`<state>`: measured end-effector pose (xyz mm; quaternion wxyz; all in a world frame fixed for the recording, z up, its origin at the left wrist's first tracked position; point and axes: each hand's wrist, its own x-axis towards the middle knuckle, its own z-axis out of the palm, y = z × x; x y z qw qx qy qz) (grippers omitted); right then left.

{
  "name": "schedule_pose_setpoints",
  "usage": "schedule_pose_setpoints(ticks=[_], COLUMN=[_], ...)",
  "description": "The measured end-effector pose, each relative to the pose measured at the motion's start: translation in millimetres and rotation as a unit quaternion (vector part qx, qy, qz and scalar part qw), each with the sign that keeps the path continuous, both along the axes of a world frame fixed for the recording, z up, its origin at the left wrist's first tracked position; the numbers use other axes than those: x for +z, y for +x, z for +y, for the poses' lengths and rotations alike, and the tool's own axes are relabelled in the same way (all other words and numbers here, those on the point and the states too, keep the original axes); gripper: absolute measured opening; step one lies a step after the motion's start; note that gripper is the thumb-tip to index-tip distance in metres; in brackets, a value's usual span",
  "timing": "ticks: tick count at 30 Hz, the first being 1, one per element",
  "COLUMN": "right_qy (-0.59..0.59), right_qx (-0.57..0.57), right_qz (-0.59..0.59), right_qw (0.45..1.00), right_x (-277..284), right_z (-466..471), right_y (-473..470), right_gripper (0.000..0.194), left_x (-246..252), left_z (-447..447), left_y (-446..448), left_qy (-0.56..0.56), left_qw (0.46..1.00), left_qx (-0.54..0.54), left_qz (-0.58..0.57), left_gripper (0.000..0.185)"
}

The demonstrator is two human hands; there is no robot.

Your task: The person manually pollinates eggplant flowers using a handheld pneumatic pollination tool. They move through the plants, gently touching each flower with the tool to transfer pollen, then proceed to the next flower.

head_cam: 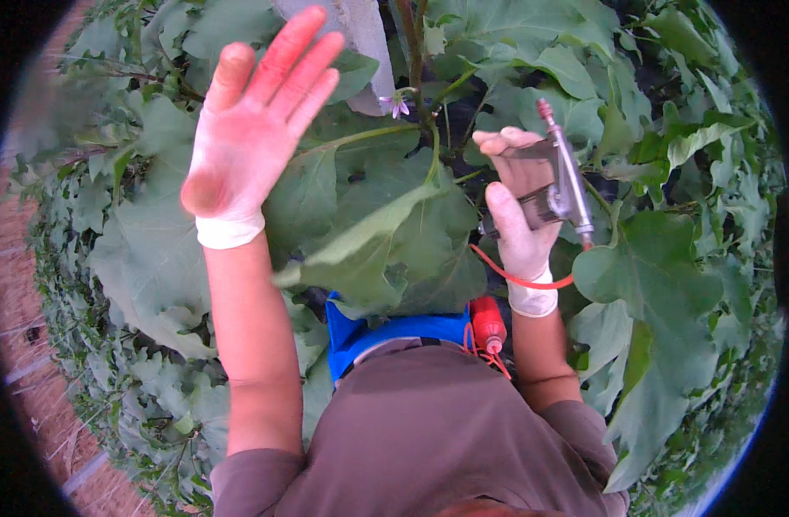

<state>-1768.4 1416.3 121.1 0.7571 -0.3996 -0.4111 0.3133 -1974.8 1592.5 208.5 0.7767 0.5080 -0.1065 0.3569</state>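
My left hand (243, 142), in a white glove stained pink-red, is raised over eggplant leaves (168, 245) with its fingers apart and nothing in it. My right hand (518, 236), also gloved, holds a small hand sprayer (570, 171). The sprayer has a metal tube with a red tip pointing up and a dark see-through part across my palm. From its lower end an orange-red hose (530, 283) loops past my wrist. Between my hands, a pale purple eggplant flower (396, 103) hangs beside the main stem (415, 58).
A red bottle (488, 324) with orange cords hangs at my waist by a blue pouch (394, 333). Behind the flower is a grey slab or post (368, 39). Dense plants surround me; brown ground (39, 388) shows at left. A large leaf (659, 271) rises near my right forearm.
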Motion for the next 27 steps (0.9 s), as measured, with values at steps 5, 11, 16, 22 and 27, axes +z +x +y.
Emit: schedule_pose_setpoints(ticks=[5,11,16,22,27], right_qy=[0.018,-0.187,-0.195,-0.154,-0.115], right_qx=[0.181,0.172,0.135,0.144,0.115], right_qz=[0.208,0.218,0.168,0.132,0.134], right_qw=[0.961,0.942,0.957,0.968,0.978], right_x=[21,-2,-22,-14,-9], right_z=[21,8,-4,5,7], right_y=[-10,-31,-40,-38,-43], right_gripper=[0.061,0.051,0.049,0.052,0.055], left_x=[-13,-46,-42,-33,-44], left_z=[-5,-13,-12,1,6], left_y=[35,49,48,53,52], left_qy=[0.288,0.452,0.562,0.383,0.262], left_qw=[0.775,0.620,0.525,0.675,0.765], left_qx=[0.258,0.206,0.235,0.216,0.241], left_qz=[0.500,0.607,0.595,0.592,0.536], left_gripper=[0.031,0.055,0.070,0.065,0.055])
